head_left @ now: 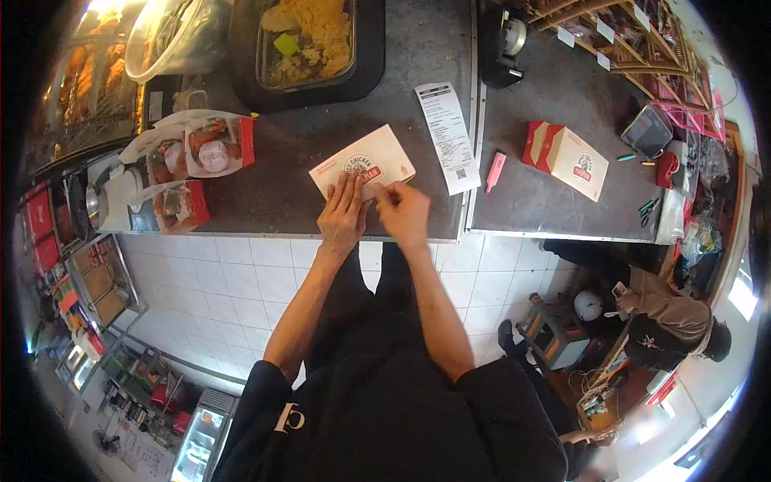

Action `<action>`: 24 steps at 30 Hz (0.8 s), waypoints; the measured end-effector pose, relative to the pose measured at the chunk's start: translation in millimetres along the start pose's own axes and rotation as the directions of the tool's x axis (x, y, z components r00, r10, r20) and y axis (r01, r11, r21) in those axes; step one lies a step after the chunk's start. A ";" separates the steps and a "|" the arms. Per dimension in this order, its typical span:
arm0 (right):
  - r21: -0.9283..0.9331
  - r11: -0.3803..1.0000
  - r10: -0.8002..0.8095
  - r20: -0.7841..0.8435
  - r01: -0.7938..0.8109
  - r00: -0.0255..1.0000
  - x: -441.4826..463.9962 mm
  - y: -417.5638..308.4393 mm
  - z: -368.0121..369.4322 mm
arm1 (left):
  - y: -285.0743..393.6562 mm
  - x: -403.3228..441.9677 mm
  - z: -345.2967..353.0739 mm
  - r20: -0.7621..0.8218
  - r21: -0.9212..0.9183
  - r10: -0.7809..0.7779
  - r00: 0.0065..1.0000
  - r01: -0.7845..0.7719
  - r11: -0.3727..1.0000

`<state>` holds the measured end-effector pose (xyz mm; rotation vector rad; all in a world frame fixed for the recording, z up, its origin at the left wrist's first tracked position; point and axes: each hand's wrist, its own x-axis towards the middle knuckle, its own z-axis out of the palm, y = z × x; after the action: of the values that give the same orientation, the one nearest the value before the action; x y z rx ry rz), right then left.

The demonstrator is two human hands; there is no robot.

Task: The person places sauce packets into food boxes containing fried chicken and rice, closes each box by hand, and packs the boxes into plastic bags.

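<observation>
Two dark counter sections (422, 60) meet at a pale seam and take up the upper part of the view. On the left section, toward the far side, a black tray (373, 56) carries a rectangular container (262, 56) heaped with golden-brown, crumbly food, with something bright green lying on it. Left of this sits a whitish, see-through tub (138, 56); its contents are too blurred to name. Nearer, a cluster of open takeaway boxes (248, 141) with red sides holds brown food and round cups with pale, printed lids.

Flat near the counter's front edge, set slightly askew, lies the closed white carton (381, 153), its top printed with red and black chicken branding and small red lettering along one side. Across the seam, a similar red-and-white carton (574, 165) stands well apart. Between them lies a long printed receipt (450, 132).

The left hand (344, 215) has its fingers stretched out close together, resting on the carton's near part without gripping. The right hand (405, 213) is just beside it at the carton's near edge, fingers bent inward; whether they pinch anything I cannot tell. Smallest is a pink marker (495, 171), just right of the seam
</observation>
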<state>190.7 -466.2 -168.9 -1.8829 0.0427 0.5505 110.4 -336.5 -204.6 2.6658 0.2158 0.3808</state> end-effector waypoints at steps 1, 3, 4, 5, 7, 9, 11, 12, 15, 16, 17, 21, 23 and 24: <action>-0.113 0.992 -0.058 -0.067 0.051 0.996 -3.1 12.1 15.8 | -0.4 1.1 -1.3 -0.004 -0.018 -0.005 1.000 0.005 1.000; -0.343 0.931 -0.195 -0.180 0.124 0.964 -8.4 27.8 33.3 | -0.4 0.8 -4.9 -0.011 -0.058 -0.013 1.000 0.012 0.998; -0.409 0.900 -0.241 -0.175 0.152 0.955 -11.6 31.3 30.2 | -2.1 2.2 -6.4 0.001 -0.009 0.045 0.999 -0.045 0.999; -0.281 0.954 -0.155 -0.149 0.109 0.977 -11.1 35.0 26.2 | -3.5 4.7 -6.5 0.020 0.002 0.043 0.999 -0.044 0.999; -0.022 0.999 0.024 -0.060 -0.025 0.998 -17.7 25.9 11.9 | -2.8 1.6 -8.3 0.072 0.021 0.033 0.997 -0.035 0.999; 0.023 0.977 0.211 0.038 -0.212 0.977 -10.1 30.0 4.6 | -2.3 2.8 -6.8 0.066 -0.010 0.014 0.998 -0.013 1.000; -0.105 0.986 0.125 -0.040 -0.128 0.991 8.7 59.3 11.6 | -1.7 2.5 -7.8 0.057 -0.024 -0.005 0.998 0.006 1.000; -0.144 0.986 0.077 -0.043 -0.082 0.996 14.1 64.4 15.0 | -0.9 2.0 -9.8 0.051 -0.024 -0.011 0.999 0.013 1.000; -0.422 0.906 0.029 -0.035 -0.041 0.999 28.1 65.9 8.7 | 1.2 6.0 -18.6 0.072 -0.042 -0.013 0.997 0.016 0.999; -0.603 0.792 0.094 -0.035 -0.096 0.995 23.3 35.5 -7.1 | 0.8 8.9 -19.6 0.081 -0.069 0.007 0.997 -0.001 0.998; -0.756 0.636 0.167 -0.061 -0.155 0.984 19.2 7.1 -23.3 | -1.8 7.8 -18.4 0.045 -0.146 0.025 0.999 -0.018 0.989; -0.756 0.457 -0.464 0.247 0.468 0.851 29.9 -45.1 -24.8 | 3.6 -8.9 -43.6 -0.037 -0.231 -0.089 0.995 0.079 0.970; -0.668 0.249 -0.648 0.423 0.701 0.633 51.2 -45.4 1.1 | 5.3 -22.0 -56.4 -0.045 -0.236 -0.180 0.983 0.164 0.958; -0.628 0.246 -0.557 0.532 0.739 0.638 60.7 -46.1 3.7 | 2.7 -31.5 -58.0 -0.031 -0.243 -0.221 0.975 0.207 0.947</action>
<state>256.7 -431.4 -153.2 -2.4440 -1.3549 0.1155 63.4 -322.3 -160.3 2.3673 0.4449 0.3875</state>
